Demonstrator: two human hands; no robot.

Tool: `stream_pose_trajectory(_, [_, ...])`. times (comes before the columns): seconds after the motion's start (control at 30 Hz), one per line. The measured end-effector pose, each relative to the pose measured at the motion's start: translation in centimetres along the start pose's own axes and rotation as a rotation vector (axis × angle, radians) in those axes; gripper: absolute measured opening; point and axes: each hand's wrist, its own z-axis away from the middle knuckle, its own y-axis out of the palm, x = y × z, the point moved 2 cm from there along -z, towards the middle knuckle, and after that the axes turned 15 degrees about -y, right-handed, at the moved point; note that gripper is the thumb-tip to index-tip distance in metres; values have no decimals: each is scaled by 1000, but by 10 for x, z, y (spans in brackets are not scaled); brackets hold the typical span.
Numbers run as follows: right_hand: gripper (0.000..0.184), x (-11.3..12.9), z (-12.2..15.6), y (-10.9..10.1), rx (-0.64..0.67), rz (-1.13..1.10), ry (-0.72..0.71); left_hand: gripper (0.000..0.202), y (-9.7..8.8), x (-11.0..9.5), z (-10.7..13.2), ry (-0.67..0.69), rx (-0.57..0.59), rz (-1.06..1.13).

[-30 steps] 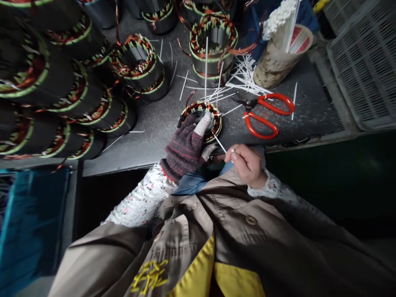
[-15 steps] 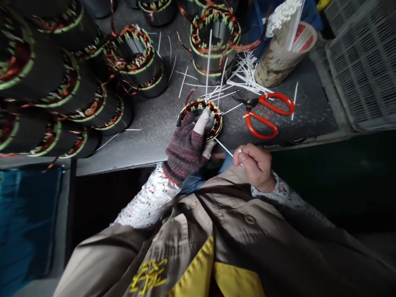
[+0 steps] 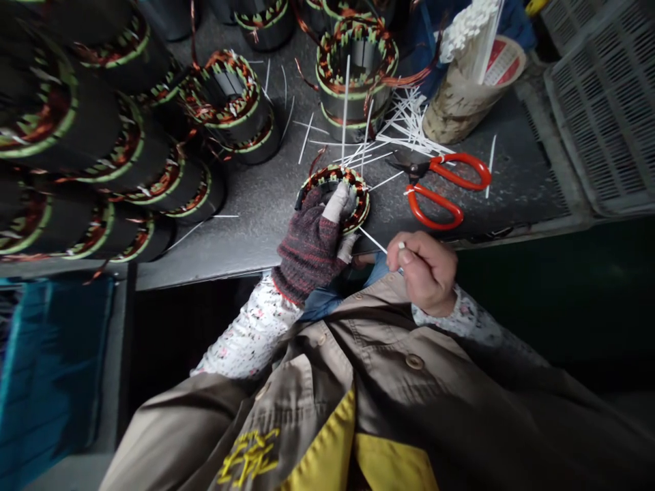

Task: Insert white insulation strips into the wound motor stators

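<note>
A motor stator (image 3: 353, 187) with copper windings and a green rim stands at the near edge of the dark workbench (image 3: 266, 204). My left hand (image 3: 313, 242), in a dark knitted glove with white fingertips, grips the stator's near side, fingers over its rim. My bare right hand (image 3: 424, 267) is closed in a pinch on a thin white cable tie (image 3: 373, 241) that runs from the stator's near edge to my fingers.
Red-handled scissors (image 3: 440, 187) lie right of the stator. Loose white ties (image 3: 404, 126) are scattered behind it, beside a tape roll holding more ties (image 3: 468, 85). Several stators are stacked at left (image 3: 102, 150) and behind (image 3: 355, 68). A grey plastic crate (image 3: 604, 102) stands at right.
My right hand drew the white tie a little further to the right, away from the stator. My left hand kept its hold on the stator.
</note>
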Motion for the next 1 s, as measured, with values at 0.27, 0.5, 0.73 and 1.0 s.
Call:
stream_pose_trajectory(0.27, [29,3,11,-11,45,25,128,73,3,3,2,-15,13,46])
stream_pose_trajectory(0.5, [39,-30,-8,19,-8,15,161,71,4,5,4,-40,9,59])
stream_pose_trajectory(0.73, [38,-35,-12,22,-3,52,215,49,11,5,6,-261,98,473])
stream_pose_trajectory(1.0, [38,-21,-14,10,71,-5,192,18,3,2,-2,-174,26,272])
